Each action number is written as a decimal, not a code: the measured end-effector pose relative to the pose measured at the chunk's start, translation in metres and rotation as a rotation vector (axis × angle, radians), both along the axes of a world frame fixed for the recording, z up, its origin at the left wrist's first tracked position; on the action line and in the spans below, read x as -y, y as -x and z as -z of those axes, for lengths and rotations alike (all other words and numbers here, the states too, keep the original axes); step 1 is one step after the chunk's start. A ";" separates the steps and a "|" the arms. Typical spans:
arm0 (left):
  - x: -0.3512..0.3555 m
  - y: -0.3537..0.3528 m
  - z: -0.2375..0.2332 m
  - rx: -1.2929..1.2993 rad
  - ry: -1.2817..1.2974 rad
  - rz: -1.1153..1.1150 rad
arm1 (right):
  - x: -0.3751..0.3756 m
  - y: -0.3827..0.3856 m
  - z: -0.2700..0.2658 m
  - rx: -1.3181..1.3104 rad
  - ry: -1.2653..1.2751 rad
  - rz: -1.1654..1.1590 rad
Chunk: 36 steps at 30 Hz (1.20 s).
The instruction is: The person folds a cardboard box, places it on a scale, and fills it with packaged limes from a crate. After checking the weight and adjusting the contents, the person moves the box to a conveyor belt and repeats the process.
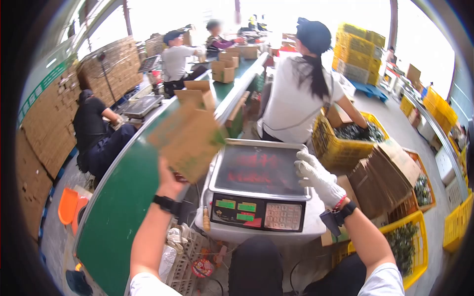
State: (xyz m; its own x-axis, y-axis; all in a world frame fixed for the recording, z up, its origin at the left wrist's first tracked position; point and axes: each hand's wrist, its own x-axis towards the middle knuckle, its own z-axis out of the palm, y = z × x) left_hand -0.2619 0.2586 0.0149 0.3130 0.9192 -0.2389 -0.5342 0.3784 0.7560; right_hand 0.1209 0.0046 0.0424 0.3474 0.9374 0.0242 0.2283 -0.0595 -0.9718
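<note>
My left hand (169, 180), bare with a black band on its wrist, grips the lower edge of a brown cardboard box (185, 140). The box is tilted over the green conveyor belt (133, 195) and smeared by motion; some fingers are hidden behind it. In a white knitted glove, my right hand (318, 175) hovers by the right edge of the weighing scale (259, 170), fingers apart and holding nothing. The scale's dark metal platform carries reddish markings, with green displays and a keypad in front. Another open cardboard box (197, 96) stands farther along the belt.
Yellow crates (402, 246) of dark packets stand at my right, beside flattened cardboard (385, 172). A co-worker in white (301, 96) reaches into another yellow crate (340, 143). A person in black (98, 133) crouches left of the belt. A white basket (185, 264) sits near my legs.
</note>
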 end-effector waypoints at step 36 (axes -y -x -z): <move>0.146 -0.097 -0.082 -0.626 -0.875 0.225 | 0.176 -0.149 0.124 1.114 0.554 -0.179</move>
State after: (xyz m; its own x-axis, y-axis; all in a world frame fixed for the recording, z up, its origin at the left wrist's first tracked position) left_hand -0.1650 0.1123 0.0968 0.5450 0.7857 0.2926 0.0519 -0.3799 0.9236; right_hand 0.2696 -0.1711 -0.0818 0.2591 0.9472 -0.1891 0.9544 -0.2811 -0.1006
